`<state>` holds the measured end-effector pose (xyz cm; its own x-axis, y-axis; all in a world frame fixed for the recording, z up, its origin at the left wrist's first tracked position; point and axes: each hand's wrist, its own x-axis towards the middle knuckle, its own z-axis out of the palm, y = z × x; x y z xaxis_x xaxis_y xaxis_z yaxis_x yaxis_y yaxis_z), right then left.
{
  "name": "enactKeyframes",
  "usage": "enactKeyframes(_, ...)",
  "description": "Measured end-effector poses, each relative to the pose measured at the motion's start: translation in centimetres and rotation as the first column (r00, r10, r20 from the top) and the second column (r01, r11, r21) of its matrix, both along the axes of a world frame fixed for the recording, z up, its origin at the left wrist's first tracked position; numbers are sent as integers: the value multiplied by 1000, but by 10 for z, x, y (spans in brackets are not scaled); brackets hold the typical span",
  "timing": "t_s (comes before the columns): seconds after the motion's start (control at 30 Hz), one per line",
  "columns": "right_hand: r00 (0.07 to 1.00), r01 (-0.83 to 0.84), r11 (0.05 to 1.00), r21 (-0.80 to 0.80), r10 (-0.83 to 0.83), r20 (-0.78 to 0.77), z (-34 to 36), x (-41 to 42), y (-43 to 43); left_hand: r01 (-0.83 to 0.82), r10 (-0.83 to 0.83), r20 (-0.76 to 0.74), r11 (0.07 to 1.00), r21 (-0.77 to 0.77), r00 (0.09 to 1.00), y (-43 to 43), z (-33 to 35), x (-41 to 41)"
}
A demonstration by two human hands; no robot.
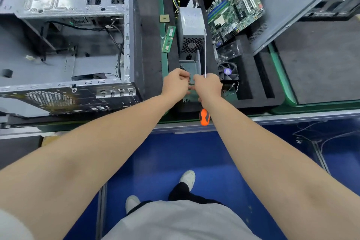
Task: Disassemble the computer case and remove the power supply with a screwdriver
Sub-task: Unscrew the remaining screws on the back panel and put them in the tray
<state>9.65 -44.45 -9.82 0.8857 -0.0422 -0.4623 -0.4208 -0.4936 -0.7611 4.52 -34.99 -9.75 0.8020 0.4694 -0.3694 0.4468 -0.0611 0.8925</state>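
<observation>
Power supply (pixel 191 31) already out in the tray (pixel 245 84); right hand (pixel 208 88) grips the screwdriver (pixel 204 116), left hand (pixel 175 86) seemingly pinches a bracket (pixel 191 66), to set down next.

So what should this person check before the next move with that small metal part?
1. Right hand grips the screwdriver: ok.
2. Left hand holds the small metal bracket: ok.
3. Power supply out of the computer case, lying in the foam tray: ok.
4. Screwdriver tip set on a screw: not ok, it points away over the tray.
5. Screws left in the bracket: cannot tell, the hands hide it.
</observation>
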Motion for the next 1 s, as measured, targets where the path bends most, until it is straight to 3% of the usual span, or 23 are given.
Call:
enactKeyframes(0.1, 998, -32, 999, 44, 30, 57, 5, 0, 9, -2, -2, 22, 988, 151, 1000, 1, 7, 2)
enactKeyframes(0.2, 979, -202, 975, 96, 197, 59, 13, 6, 27, -71, 53, 80, 969, 239, 995, 8, 21, 4)
enactKeyframes(0.3, 966, -204, 905, 374, 247, -71, 23, 4, 51, -192, 164, 111, 929, 315, 980, 22, 35, 6)
enactKeyframes(0.4, 938, -107, 792, 602, 281, -204, 28, 0, 73, -290, 275, 93, 921, 260, 957, 38, 40, 5)
enactKeyframes(0.63, 964, -143, 832, 536, 241, -116, 18, 0, 94, -263, 279, -82, 950, 167, 957, 42, 37, -2)
enactKeyframes(0.83, 954, -277, 901, 335, 301, -19, 4, 4, 89, -243, 261, -91, 955, 170, 961, 40, 37, -4)
enactKeyframes(1.0, 951, -286, 914, 289, 307, -30, 2, 8, 84, -220, 241, -76, 951, 216, 967, 37, 39, -5)
